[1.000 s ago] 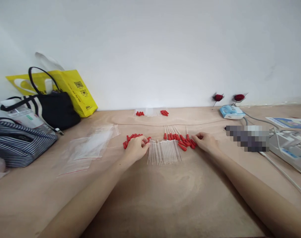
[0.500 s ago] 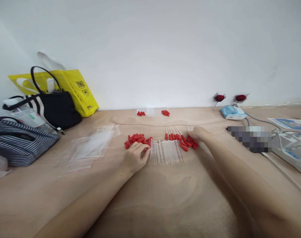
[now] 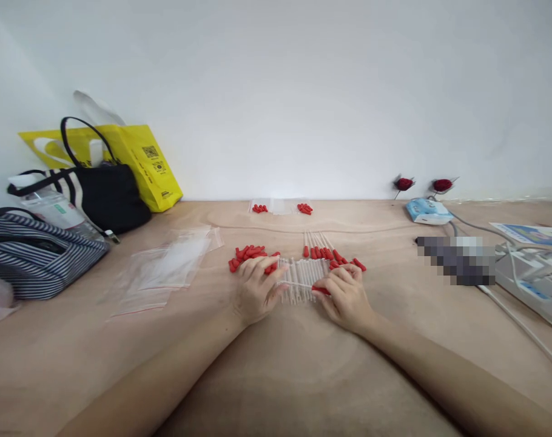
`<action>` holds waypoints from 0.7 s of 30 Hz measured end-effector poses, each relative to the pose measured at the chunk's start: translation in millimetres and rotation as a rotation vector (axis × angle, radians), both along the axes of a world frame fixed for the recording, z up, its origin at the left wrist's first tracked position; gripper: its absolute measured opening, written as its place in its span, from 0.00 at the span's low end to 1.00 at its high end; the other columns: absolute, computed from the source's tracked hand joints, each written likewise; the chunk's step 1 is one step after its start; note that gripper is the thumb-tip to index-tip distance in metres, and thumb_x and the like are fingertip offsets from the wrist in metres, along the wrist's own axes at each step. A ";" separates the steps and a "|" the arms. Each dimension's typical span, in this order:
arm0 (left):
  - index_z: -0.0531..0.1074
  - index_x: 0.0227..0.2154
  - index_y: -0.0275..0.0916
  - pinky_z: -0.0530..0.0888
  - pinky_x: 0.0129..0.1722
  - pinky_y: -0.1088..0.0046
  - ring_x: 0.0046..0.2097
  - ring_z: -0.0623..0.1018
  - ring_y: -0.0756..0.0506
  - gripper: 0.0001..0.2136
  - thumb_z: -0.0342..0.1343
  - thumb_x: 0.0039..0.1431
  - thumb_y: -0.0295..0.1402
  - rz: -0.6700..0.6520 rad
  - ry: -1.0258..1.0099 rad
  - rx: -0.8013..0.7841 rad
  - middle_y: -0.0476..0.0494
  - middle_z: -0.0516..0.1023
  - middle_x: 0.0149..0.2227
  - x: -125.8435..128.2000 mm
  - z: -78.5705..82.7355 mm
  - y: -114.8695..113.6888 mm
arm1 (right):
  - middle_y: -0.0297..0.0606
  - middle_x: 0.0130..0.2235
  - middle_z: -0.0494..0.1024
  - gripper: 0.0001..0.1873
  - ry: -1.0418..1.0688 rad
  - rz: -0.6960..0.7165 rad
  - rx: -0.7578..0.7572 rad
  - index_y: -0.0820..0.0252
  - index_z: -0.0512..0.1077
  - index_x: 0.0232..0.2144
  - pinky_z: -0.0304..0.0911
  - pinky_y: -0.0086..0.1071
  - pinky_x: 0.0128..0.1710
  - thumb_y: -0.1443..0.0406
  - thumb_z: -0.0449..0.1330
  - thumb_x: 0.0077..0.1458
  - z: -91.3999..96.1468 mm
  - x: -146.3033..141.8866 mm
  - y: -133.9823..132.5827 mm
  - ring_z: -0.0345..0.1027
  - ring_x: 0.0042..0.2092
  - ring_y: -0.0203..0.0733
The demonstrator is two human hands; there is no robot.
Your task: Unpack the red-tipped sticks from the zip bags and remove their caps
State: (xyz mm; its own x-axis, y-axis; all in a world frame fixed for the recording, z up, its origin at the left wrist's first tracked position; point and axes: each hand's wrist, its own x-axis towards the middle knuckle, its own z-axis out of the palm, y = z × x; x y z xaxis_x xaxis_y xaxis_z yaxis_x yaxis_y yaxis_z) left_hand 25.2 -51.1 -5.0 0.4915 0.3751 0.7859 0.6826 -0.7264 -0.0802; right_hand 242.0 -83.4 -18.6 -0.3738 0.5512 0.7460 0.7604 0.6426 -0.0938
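My left hand [image 3: 258,291] pinches one end of a thin clear glass tube [image 3: 298,284]. At the tube's other end, my right hand [image 3: 347,298] grips a red rubber bulb [image 3: 321,290]; whether the tube sits inside it I cannot tell. Below them lies a row of clear glass tubes [image 3: 298,297], side by side on the table. Loose red rubber bulbs [image 3: 249,252] are heaped beyond my left hand, and more red bulbs [image 3: 358,264] lie beyond my right. Behind the row, several droppers [image 3: 316,252] with red bulbs point their pale stems toward the wall.
Flat clear zip bags [image 3: 167,270] lie to the left. Small bags with red-bulbed pieces [image 3: 282,206] rest by the wall. Striped, black and yellow bags [image 3: 160,176] stand far left. A tissue pack [image 3: 428,210], a blurred object [image 3: 458,261] and a power strip [image 3: 526,279] are right.
My right hand has come back from the right-hand bulbs to the middle, bringing a red bulb. My left hand has picked up a glass tube and now holds it across the row.
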 end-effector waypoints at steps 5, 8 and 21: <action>0.71 0.38 0.46 0.58 0.49 0.60 0.43 0.70 0.46 0.09 0.52 0.53 0.35 -0.094 0.132 0.004 0.49 0.76 0.39 8.3 -2.3 -8.5 | 0.30 0.24 0.72 0.07 0.018 0.097 0.014 0.59 0.67 0.26 0.46 0.36 0.43 0.64 0.53 0.54 -3.0 -6.6 -1.1 0.60 0.30 0.34; 0.72 0.35 0.45 0.55 0.52 0.58 0.41 0.71 0.47 0.06 0.53 0.54 0.33 -0.117 0.151 -0.007 0.51 0.77 0.36 14.4 -3.9 -11.0 | 0.30 0.24 0.73 0.06 0.019 0.109 0.001 0.58 0.68 0.27 0.46 0.37 0.44 0.64 0.54 0.53 -3.3 -6.7 0.5 0.60 0.30 0.33; 0.71 0.29 0.42 0.51 0.55 0.55 0.38 0.74 0.49 0.07 0.49 0.56 0.28 -0.126 0.131 -0.086 0.53 0.78 0.31 13.8 -0.7 -17.1 | 0.29 0.20 0.71 0.06 0.000 0.051 0.036 0.56 0.71 0.27 0.45 0.38 0.44 0.62 0.56 0.52 -3.6 -6.3 -2.7 0.61 0.30 0.34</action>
State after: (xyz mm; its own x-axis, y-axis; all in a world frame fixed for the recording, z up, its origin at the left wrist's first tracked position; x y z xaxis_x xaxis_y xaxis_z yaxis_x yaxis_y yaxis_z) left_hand 39.0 -68.1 -5.7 0.6346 0.3675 0.6798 0.5738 -0.8134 -0.0959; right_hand 235.7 -86.1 -22.3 -0.4010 0.5042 0.7648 0.7264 0.6837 -0.0699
